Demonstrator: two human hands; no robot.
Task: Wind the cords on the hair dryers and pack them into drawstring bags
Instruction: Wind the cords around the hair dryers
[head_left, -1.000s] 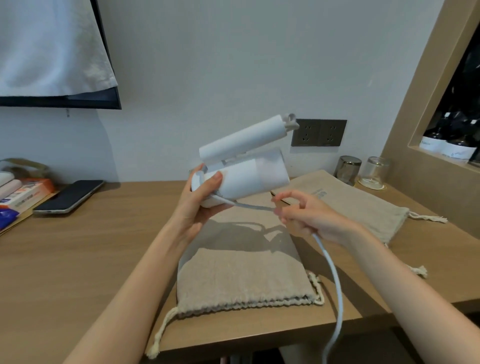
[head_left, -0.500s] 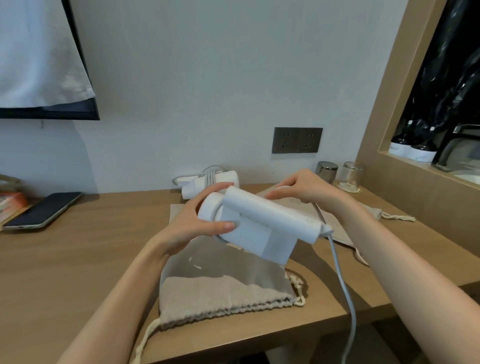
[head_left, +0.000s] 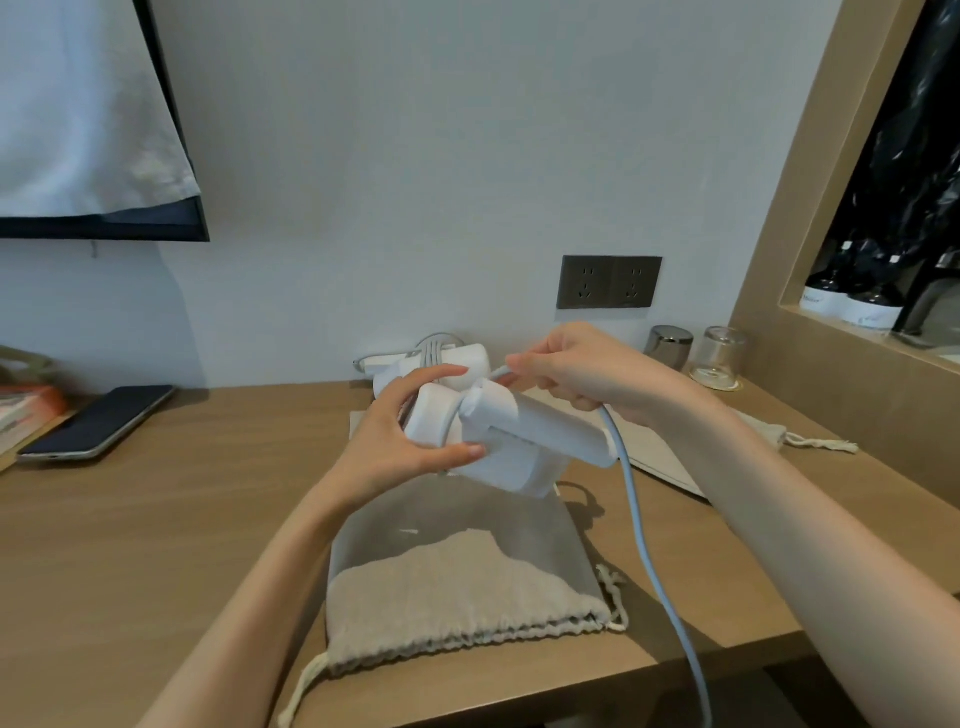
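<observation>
From the head view, the left hand (head_left: 410, 441) clamps the hair dryer (head_left: 511, 441) above the drawstring bag (head_left: 457, 592) on the tabletop (head_left: 156, 519), while the right hand (head_left: 576, 371) fingers pinch the cord (head_left: 641, 525) behind it — the long slack hanging off the edge could snag or loosen the first wrap.

Hair dryer (head_left: 509, 441) above drawstring bag (head_left: 462, 587)
</observation>
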